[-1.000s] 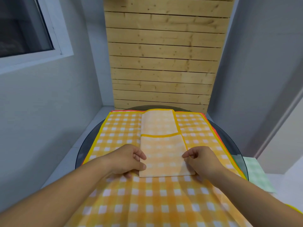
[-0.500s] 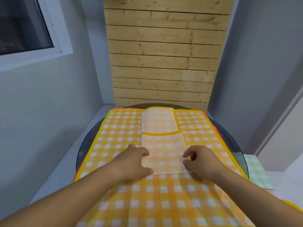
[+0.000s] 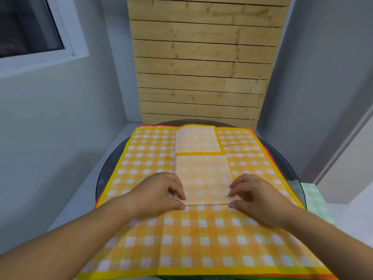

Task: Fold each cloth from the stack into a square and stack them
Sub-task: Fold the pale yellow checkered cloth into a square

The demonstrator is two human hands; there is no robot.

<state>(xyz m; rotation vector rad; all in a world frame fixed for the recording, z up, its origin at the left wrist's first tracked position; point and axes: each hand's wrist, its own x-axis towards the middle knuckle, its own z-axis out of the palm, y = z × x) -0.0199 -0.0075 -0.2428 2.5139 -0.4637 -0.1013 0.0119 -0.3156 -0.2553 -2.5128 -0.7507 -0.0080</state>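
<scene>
A pale orange checked cloth (image 3: 202, 174), folded into a long strip with a yellow hem line across its middle, lies on top of the stack of spread cloths (image 3: 153, 158). The top spread cloth is yellow and white checked; red and green edges of others peek out beneath. My left hand (image 3: 159, 193) pinches the strip's near left corner between thumb and fingers. My right hand (image 3: 254, 195) pinches the near right corner the same way. The strip's near edge lies flat on the stack.
The stack covers a round dark glass table (image 3: 290, 168). A light green checked cloth (image 3: 316, 203) lies off the table's right side. A wooden slat panel (image 3: 201, 67) stands behind, a grey wall and window to the left.
Both hands shifted slightly on the strip's near corners, and their thumbs now tuck under the near edge. The view has tilted a little.
</scene>
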